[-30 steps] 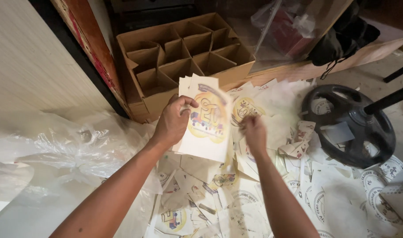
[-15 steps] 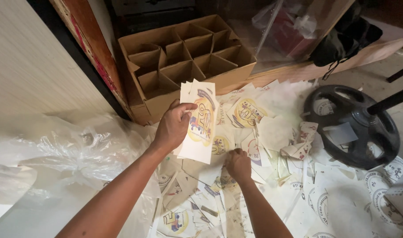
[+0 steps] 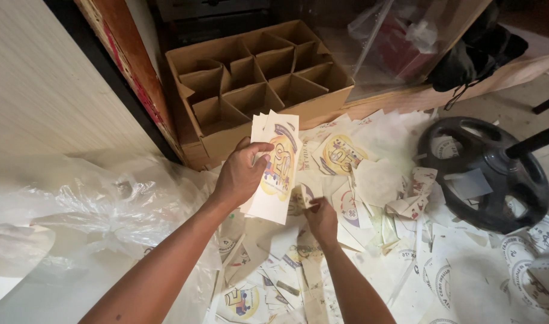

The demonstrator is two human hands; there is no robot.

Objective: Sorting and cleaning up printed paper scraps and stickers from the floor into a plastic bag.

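From the head view, the left hand (image 3: 239,175) holds a stack of printed cards (image 3: 275,171) upright above the floor, fingers curled around the near edge and thumb pressed across the front, so the grip is closed on the stack. The cards are pale with a yellow and blue design, fanned a little at the top, and they hang just in front of the cardboard box (image 3: 256,90). The right hand (image 3: 321,219) is lower, down among the loose cards (image 3: 346,180) spread over the floor; its fingers are bent around a small folded card (image 3: 301,197), pinching it just beside the bottom corner of the held stack. The box stands behind both hands, its inside split by cardboard dividers into open cells, and none of the cells shows anything in it. To the left of the box leans a reddish board (image 3: 127,66) against a pale ribbed wall (image 3: 40,78). Crumpled clear plastic sheet (image 3: 76,204) covers the floor at the left, under the left forearm. At the right lies a black wheel (image 3: 484,174) with spokes, resting partly on scattered round-printed sheets (image 3: 526,264). A black bag (image 3: 475,57) sits on a wooden ledge at the upper right.
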